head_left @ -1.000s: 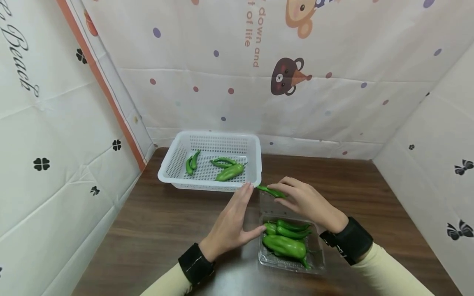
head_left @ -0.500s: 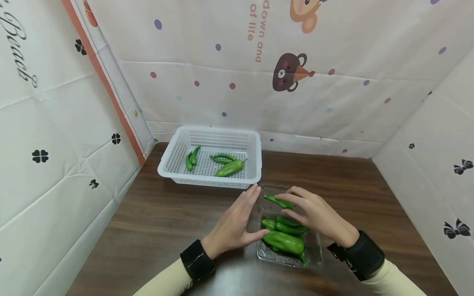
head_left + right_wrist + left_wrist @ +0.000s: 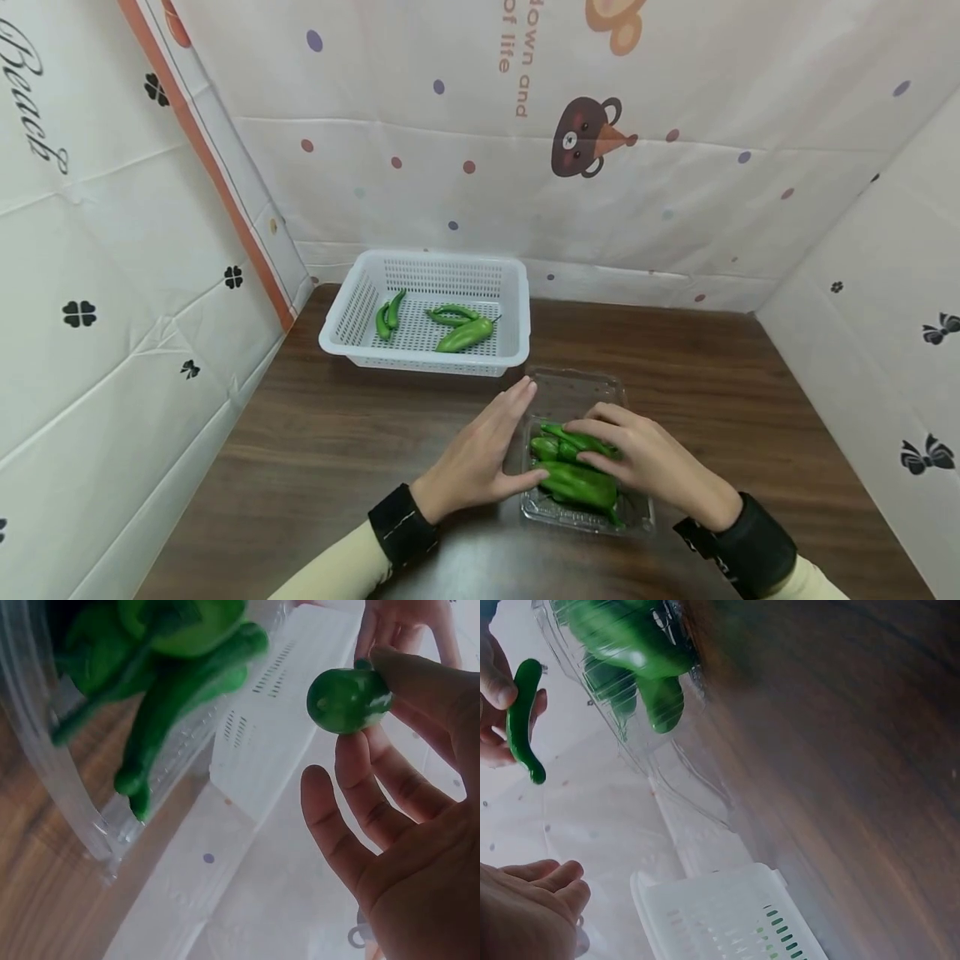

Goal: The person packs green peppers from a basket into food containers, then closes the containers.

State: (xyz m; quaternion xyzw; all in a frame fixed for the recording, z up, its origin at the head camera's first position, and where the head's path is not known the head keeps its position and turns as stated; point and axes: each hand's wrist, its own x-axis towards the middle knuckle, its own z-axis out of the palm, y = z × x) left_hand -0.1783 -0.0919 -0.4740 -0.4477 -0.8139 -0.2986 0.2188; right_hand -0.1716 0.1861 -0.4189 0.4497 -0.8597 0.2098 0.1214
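Note:
My right hand (image 3: 648,454) pinches a slim green chili pepper (image 3: 525,724) between thumb and fingers, just above the clear plastic container (image 3: 570,520). The chili's rounded end (image 3: 345,701) faces the camera in the right wrist view. Several green peppers lie in the container, among them a large one (image 3: 577,483) at the near side; the right fingers partly hide those behind it. My left hand (image 3: 480,458) stands at the container's left side, fingers straight and thumb spread, holding nothing. In the left wrist view the left fingers (image 3: 555,885) are only partly seen.
A white perforated basket (image 3: 427,360) stands at the back left of the wooden table (image 3: 315,467), with several green peppers (image 3: 467,335) inside. The container's clear lid (image 3: 577,390) lies folded back behind it. Patterned cloth (image 3: 465,200) walls the back and sides.
My right hand has moved right and down with the chili pepper, from near the basket's corner to low over the peppers in the container. My left hand has barely moved.

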